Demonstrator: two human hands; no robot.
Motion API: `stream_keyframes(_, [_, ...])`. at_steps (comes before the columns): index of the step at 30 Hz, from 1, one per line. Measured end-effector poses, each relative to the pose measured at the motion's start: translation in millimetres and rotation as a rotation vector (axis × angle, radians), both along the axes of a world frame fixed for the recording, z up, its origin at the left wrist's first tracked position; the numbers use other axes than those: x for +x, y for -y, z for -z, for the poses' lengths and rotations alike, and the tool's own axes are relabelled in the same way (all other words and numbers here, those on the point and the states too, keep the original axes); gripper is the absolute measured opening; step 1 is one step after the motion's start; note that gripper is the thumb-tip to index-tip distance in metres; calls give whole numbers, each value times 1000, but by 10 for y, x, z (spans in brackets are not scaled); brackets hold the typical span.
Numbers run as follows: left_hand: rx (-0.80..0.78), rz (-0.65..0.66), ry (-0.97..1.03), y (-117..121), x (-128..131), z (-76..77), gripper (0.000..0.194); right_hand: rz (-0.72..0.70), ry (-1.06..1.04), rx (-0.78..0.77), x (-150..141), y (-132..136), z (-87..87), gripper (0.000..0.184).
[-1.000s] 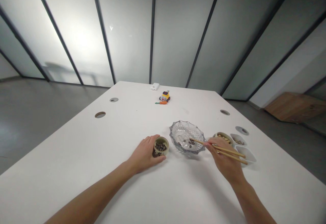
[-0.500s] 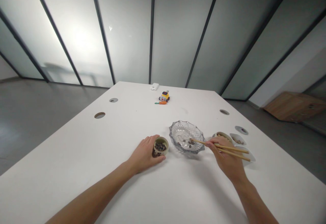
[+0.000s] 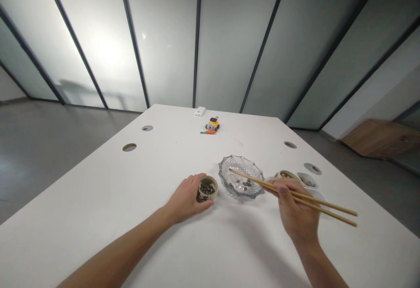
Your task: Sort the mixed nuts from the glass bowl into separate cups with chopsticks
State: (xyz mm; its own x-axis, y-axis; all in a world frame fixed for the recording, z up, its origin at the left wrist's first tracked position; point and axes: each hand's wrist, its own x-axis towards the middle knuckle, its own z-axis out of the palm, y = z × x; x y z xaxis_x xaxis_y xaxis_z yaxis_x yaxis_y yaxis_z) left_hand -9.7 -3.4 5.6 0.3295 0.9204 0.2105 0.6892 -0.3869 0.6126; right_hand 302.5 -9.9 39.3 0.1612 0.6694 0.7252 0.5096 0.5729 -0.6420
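Observation:
My left hand (image 3: pixel 185 197) curls around the side of a small ceramic cup (image 3: pixel 212 196) with dark markings, which stands on the table. Dark beans (image 3: pixel 207 188) lie inside it. My right hand (image 3: pixel 297 209) grips a pair of wooden chopsticks (image 3: pixel 321 204), their tips close together above a scalloped clear glass bowl (image 3: pixel 226 165). Several dark beans (image 3: pixel 246 183) rest in the bowl's near part. Whether the tips pinch a bean is too small to tell.
Beyond my right hand stand another small cup (image 3: pixel 278 175) and white dishes (image 3: pixel 315 178) with pale contents, partly hidden. Farther back on the white table (image 3: pixel 157 170) are a yellow toy vehicle (image 3: pixel 213 123), an orange-and-green toy (image 3: pixel 210 133) and a white box (image 3: pixel 200 111). Round holes (image 3: pixel 129 147) pierce the tabletop.
The chopstick tips have risen from the beans and moved left and away over the glass bowl. My right hand has turned with them. My left hand stays on the cup.

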Motion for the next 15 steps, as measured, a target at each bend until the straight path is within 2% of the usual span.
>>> stream_keyframes(2, [1, 3, 5, 2, 1, -4, 63, -99, -73, -39, -184, 84, -21, 30])
stream_keyframes(5, [4, 5, 16, 2, 0, -4, 65, -178, -24, -61, -388, 182, -60, 27])
stream_keyframes(7, [2, 1, 14, 0, -2, 1, 66, -198, 9, -56, -415, 203, -81, 27])
stream_keyframes(9, [2, -3, 9, -3, -6, 10, 66, -137, 23, -32, -341, 186, -96, 28])
stream_keyframes(11, [6, -6, 8, -7, -11, 20, 65, -10, 57, 5, -194, 141, -102, 31])
stream_keyframes(13, [10, -7, 10, -8, -16, 25, 65, 108, 148, 49, -20, 79, -101, 32])
stream_keyframes(15, [13, -6, 12, -8, -17, 22, 64, 166, 275, 55, 136, 17, -93, 37])
